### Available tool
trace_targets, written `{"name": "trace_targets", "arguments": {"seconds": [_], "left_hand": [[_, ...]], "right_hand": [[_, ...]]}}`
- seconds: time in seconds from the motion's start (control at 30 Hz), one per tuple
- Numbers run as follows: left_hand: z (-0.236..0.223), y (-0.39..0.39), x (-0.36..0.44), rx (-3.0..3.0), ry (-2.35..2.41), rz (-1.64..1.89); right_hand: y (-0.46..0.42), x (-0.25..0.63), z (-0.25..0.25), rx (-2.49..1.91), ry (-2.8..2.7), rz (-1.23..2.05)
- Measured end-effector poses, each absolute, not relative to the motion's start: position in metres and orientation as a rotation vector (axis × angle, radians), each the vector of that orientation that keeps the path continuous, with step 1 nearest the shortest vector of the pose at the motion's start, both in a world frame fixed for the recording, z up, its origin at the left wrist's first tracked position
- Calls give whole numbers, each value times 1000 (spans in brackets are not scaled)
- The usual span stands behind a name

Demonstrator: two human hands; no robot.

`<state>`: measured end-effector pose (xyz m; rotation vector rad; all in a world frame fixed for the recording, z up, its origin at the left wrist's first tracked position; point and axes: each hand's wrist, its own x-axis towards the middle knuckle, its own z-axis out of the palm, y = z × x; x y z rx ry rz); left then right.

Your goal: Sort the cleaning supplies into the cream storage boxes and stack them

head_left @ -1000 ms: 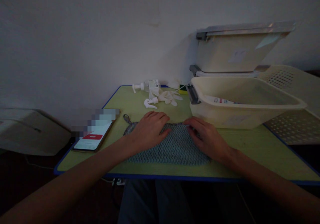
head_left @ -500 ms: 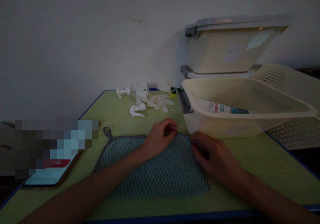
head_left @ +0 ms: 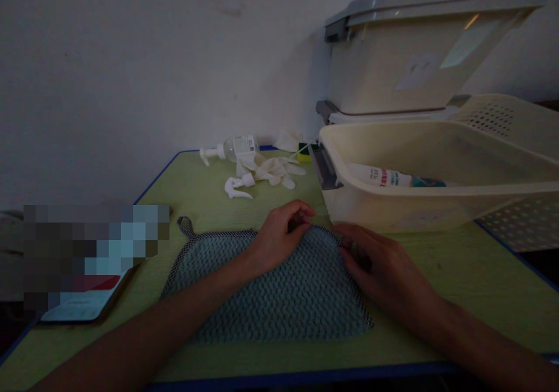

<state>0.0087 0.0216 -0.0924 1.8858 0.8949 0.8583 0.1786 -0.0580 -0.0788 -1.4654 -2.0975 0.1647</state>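
Note:
A grey-blue cleaning cloth (head_left: 279, 299) with a textured weave, dark checked trim and a hanging loop at its far left corner lies spread on the table. At its far edge, right of the middle, my left hand (head_left: 283, 229) is closed, thumb and fingers pinching the trim. My right hand (head_left: 384, 264) grips the far right corner, its thumb on the near side and its fingers curled behind. Between the two hands the edge bows up slightly. The fingertips of both hands are partly hidden.
A cream plastic bin (head_left: 419, 205) holding a white bottle (head_left: 379, 175) stands at right, before a lidded box (head_left: 384, 77). Farther back lie a pump bottle (head_left: 240, 147), white gloves (head_left: 275, 169), a spray head (head_left: 238, 186) and a sponge (head_left: 304, 152). A phone-like device (head_left: 82, 304) sits left.
The view has tilted down slightly and the surroundings shift with it. My right hand has moved a little rightward with the cloth's corner; my left hand keeps nearly the same grip.

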Motion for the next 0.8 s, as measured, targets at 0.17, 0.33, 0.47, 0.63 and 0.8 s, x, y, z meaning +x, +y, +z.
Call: {"name": "trace_targets", "arguments": {"seconds": [0.17, 0.33, 0.47, 0.63, 0.8], "left_hand": [[-91, 22, 8, 1991, 903, 829], [-89, 22, 7, 2042, 892, 783], [-89, 22, 7, 2121, 863, 775], [-88, 20, 8, 2111, 879, 762], [-86, 18, 8, 2072, 897, 744]], "right_hand": [[-57, 179, -79, -1492, -2085, 207], [-56, 179, -79, -1487, -2071, 192], [-56, 179, -80, -1478, -2080, 210], [-56, 179, -81, -1443, -2101, 194], [-59, 178, -80, -1368, -2156, 201]]}}
